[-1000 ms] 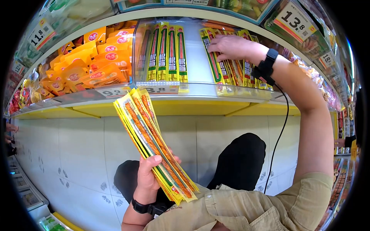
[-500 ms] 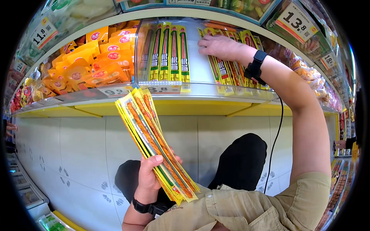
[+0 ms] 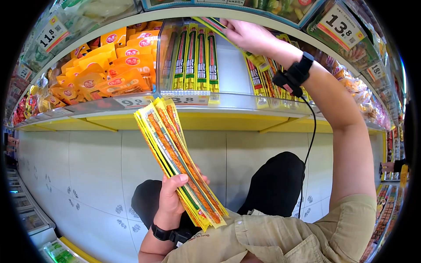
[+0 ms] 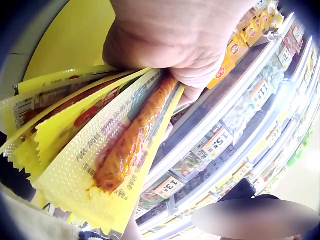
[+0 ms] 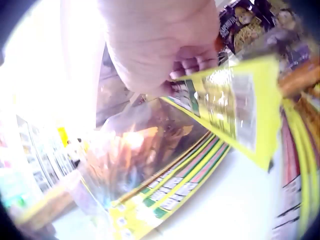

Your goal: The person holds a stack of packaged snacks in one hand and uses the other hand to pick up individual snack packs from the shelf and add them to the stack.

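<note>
My left hand (image 3: 172, 197) grips a bundle of long, narrow snack packs (image 3: 169, 147) in front of the shelf, thumb laid across the top. In the left wrist view, an orange-brown stick shows through the clear front of one pack (image 4: 135, 135). Over the shelf compartment, my right hand (image 3: 252, 37) holds another long yellow-and-green snack pack (image 3: 212, 24), slanted across the bin. That pack's yellow end (image 5: 267, 115) sticks out below the palm in the right wrist view. Under the right hand and wrist lies a pile of matching packs (image 3: 258, 79), partly hidden.
A row of similar packs (image 3: 195, 59) lies at the compartment's left side. Orange snack bags (image 3: 109, 65) fill the neighbouring compartment. A clear lip with price tags (image 3: 188, 100) runs along the shelf front. The shelf above (image 3: 197, 15) stands close over the right hand.
The right hand has moved left and toward the back, lifting a long pack from the right pile and turning it aslant. The left hand with its bundle has hardly moved.
</note>
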The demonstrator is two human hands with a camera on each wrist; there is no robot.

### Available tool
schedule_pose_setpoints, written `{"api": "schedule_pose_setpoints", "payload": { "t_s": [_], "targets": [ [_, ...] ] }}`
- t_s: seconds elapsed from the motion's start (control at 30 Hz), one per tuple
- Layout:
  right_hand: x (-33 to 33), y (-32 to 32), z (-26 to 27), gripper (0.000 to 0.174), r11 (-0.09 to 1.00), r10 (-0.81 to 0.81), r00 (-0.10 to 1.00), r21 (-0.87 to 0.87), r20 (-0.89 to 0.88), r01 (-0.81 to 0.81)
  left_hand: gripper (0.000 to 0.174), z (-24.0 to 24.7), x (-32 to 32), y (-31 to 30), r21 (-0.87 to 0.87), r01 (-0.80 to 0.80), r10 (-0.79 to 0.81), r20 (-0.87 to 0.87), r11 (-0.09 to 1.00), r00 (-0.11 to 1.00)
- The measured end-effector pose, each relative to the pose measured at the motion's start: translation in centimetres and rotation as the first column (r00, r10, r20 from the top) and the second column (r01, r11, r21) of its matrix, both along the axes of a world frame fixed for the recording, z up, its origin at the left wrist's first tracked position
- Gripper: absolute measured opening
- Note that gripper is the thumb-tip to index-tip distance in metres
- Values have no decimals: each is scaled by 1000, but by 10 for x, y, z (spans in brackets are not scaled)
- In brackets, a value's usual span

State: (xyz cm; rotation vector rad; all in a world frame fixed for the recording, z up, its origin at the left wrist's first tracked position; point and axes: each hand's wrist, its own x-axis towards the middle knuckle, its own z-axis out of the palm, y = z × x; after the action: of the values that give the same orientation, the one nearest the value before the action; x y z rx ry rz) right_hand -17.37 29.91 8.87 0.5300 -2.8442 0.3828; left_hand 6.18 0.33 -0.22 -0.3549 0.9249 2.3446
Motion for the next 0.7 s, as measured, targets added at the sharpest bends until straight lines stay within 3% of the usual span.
{"api": "schedule_pose_setpoints", "payload": {
  "t_s": [0.03,0.13,0.27,0.3,0.4,0.53,0.63,0.7],
  "targets": [
    [-4,-5,3,21,993,-91,985,-55,147,100,42,0,0,0,1,-3,3,4,1000,1000],
    [-26,1,-34,21,945,-192,981,-261,40,195,42,-1,1,-1,4,-15,15,3,1000,1000],
    [-22,13,-41,18,918,-246,905,-215,348,332,41,0,1,-2,14,-25,25,-3,1000,1000],
    [-21,12,-38,12,832,-211,774,-306,597,463,41,0,1,-2,13,-22,22,-1,1000,1000],
    [-17,7,-36,11,856,-132,609,-219,782,468,41,0,0,-3,20,-9,9,3,1000,1000],
    [-16,4,-42,10,879,-101,613,-218,783,424,41,1,0,-3,26,-10,10,-3,1000,1000],
    [-9,-1,-39,20,938,18,651,-239,759,253,40,1,1,-3,27,-14,14,-2,1000,1000],
    [-5,-9,-27,23,990,-71,706,-36,704,136,40,2,1,-3,20,-14,14,-3,1000,1000]
  ]
}}
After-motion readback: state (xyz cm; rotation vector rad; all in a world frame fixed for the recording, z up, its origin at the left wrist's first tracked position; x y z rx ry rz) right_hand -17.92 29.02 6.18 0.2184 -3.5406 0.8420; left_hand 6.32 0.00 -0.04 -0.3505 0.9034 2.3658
